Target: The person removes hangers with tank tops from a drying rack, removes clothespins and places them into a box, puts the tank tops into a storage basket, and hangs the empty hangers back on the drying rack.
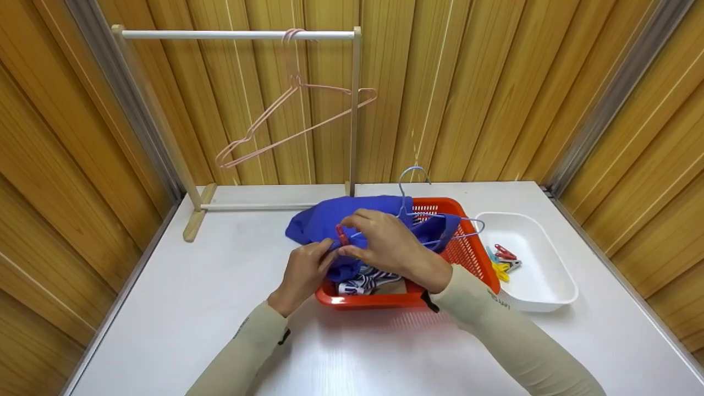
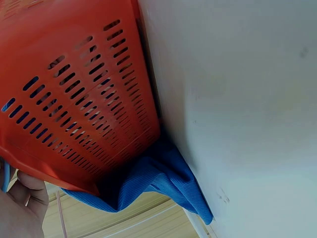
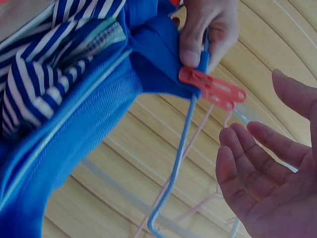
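Note:
My left hand (image 1: pixel 302 269) pinches an edge of a blue garment (image 1: pixel 352 209) together with the bar of a light blue wire hanger (image 3: pixel 177 163). Right beside those fingertips, a red clothespin (image 3: pixel 213 88) is clipped over the cloth and the bar. In the right wrist view my right hand (image 3: pixel 272 173) is just off the clothespin's free end, thumb and fingers spread apart and holding nothing. The garment spills over the back left of a red basket (image 1: pixel 385 301). Inside the basket lies striped cloth (image 1: pixel 369 280). Most of my left hand is out of the left wrist view.
To the right stands a white tray (image 1: pixel 550 275) with several clothespins (image 1: pixel 501 269) inside. A drying rack (image 1: pixel 236 34) stands at the back left, with pink hangers (image 1: pixel 269 113) hooked on its bar. Wood-patterned walls (image 1: pixel 467 99) close in the table.

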The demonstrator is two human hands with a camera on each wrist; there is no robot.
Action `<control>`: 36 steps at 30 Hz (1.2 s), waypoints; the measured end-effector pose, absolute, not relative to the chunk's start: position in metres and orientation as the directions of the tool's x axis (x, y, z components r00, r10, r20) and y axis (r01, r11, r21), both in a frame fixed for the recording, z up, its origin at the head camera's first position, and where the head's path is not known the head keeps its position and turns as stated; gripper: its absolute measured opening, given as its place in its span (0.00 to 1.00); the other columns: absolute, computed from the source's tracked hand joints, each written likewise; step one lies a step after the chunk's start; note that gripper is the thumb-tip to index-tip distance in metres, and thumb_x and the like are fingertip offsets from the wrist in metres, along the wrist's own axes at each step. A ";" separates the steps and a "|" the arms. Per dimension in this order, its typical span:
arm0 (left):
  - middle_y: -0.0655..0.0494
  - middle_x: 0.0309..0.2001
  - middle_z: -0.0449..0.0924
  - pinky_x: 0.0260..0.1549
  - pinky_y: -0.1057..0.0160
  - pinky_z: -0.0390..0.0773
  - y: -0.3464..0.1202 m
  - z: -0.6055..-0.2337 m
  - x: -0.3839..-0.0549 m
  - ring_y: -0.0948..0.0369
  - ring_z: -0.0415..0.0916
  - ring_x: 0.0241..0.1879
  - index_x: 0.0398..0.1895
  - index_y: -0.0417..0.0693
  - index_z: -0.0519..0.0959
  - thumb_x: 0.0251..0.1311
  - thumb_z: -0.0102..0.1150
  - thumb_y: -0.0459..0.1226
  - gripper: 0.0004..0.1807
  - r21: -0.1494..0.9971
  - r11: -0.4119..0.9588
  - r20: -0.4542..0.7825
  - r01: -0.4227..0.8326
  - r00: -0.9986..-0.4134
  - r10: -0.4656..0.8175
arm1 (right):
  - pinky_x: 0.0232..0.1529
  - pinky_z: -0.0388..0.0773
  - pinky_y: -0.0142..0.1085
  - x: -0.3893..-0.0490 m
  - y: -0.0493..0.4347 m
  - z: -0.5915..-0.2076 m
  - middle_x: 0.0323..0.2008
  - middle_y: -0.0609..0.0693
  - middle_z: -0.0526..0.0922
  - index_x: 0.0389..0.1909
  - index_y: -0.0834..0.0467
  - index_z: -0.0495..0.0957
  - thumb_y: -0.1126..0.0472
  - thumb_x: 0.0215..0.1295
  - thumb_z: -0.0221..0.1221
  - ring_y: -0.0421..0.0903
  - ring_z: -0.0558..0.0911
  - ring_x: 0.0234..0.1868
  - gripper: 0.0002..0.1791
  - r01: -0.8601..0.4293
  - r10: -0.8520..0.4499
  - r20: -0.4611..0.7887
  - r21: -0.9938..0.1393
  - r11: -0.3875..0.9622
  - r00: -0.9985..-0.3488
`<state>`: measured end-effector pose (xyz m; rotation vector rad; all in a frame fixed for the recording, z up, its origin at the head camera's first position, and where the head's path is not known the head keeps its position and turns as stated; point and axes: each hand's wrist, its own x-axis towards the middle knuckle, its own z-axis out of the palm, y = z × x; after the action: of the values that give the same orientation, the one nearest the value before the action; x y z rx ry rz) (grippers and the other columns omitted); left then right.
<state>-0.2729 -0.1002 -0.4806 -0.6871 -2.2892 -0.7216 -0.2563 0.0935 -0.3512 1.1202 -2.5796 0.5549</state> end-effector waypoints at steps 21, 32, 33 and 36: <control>0.56 0.18 0.71 0.22 0.66 0.64 -0.100 -0.480 -0.274 0.61 0.71 0.19 0.31 0.48 0.74 0.67 0.58 0.43 0.10 0.313 0.711 0.694 0.629 -0.663 0.280 | 0.44 0.83 0.40 -0.263 0.081 -0.370 0.33 0.49 0.87 0.40 0.58 0.85 0.58 0.58 0.70 0.46 0.85 0.36 0.11 -0.709 -0.599 0.395 -0.254 0.658 -0.697; 0.59 0.17 0.67 0.22 0.67 0.60 -0.100 -0.481 -0.274 0.63 0.68 0.18 0.28 0.49 0.72 0.67 0.58 0.43 0.12 0.335 0.699 0.693 0.632 -0.668 0.271 | 0.42 0.82 0.41 -0.266 0.079 -0.372 0.35 0.49 0.86 0.39 0.58 0.84 0.60 0.58 0.69 0.46 0.85 0.37 0.09 -0.719 -0.589 0.435 -0.244 0.650 -0.680; 0.59 0.17 0.67 0.22 0.68 0.60 -0.100 -0.480 -0.274 0.63 0.68 0.18 0.28 0.49 0.72 0.67 0.58 0.43 0.12 0.336 0.697 0.695 0.634 -0.666 0.271 | 0.42 0.82 0.40 -0.267 0.079 -0.372 0.35 0.49 0.85 0.39 0.58 0.83 0.60 0.58 0.69 0.47 0.85 0.37 0.09 -0.716 -0.585 0.435 -0.253 0.650 -0.685; 0.58 0.16 0.67 0.22 0.67 0.61 -0.100 -0.480 -0.273 0.63 0.68 0.18 0.28 0.48 0.73 0.67 0.58 0.43 0.12 0.335 0.693 0.699 0.639 -0.662 0.272 | 0.42 0.82 0.40 -0.268 0.079 -0.373 0.36 0.49 0.84 0.38 0.56 0.81 0.59 0.59 0.69 0.47 0.85 0.38 0.09 -0.696 -0.563 0.427 -0.285 0.659 -0.708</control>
<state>-0.2733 -0.0997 -0.4802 -0.6936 -2.2756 -0.7648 -0.2678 0.0792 -0.3729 1.0056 -2.5764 0.6254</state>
